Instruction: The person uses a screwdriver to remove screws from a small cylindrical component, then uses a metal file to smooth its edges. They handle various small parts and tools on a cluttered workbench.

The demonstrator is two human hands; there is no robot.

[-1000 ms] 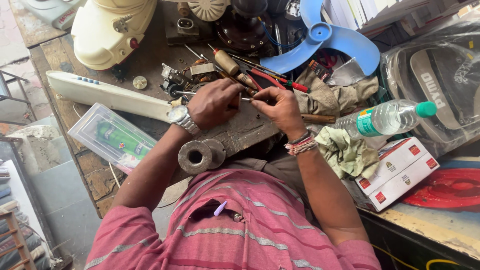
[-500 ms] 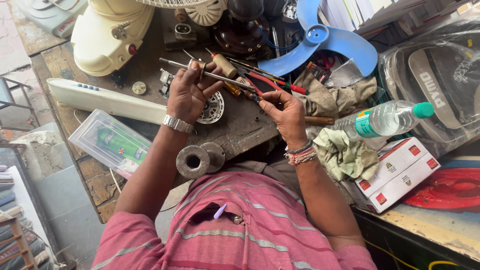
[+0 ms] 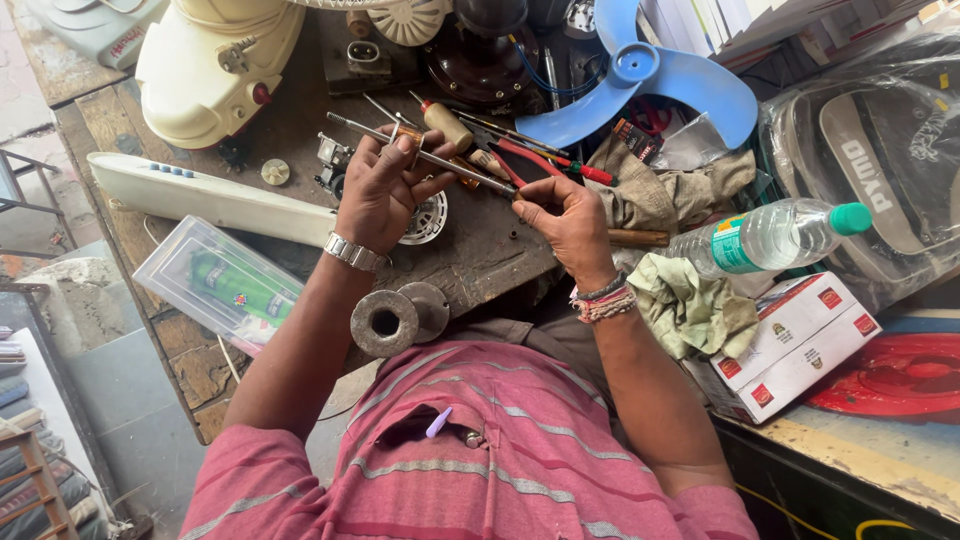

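Rod (image 3: 430, 155), a thin metal shaft, lies across both your hands above the middle of the bench (image 3: 470, 250). Your right hand (image 3: 568, 222) pinches its near end between thumb and fingertips; your left hand (image 3: 383, 190) is closed round it further along, with a small copper-coloured piece at the fingertips, and the bare tip pokes out past that hand towards the cream fan housing (image 3: 215, 65).

Nearest you, two round metal parts (image 3: 398, 318) sit at the bench's front edge, a clear plastic case (image 3: 215, 285) lies at its left front corner, and a white fan blade (image 3: 200, 195) lies just behind the case. Past your hands, screwdrivers and red-handled pliers (image 3: 545, 160) lie loose, and a blue fan blade (image 3: 650, 85) sits toward the far edge. A water bottle (image 3: 765, 235) and a rag (image 3: 690, 305) lie to the right.

To do this well, I judge you should keep the rod level, grip steady with the right hand, and let only the left fingertips work the small piece, over the bench in case it drops.

Compared with half a second ago, your left hand has shifted up the rod and closed tighter, and a disc (image 3: 430, 218) under it shows less.
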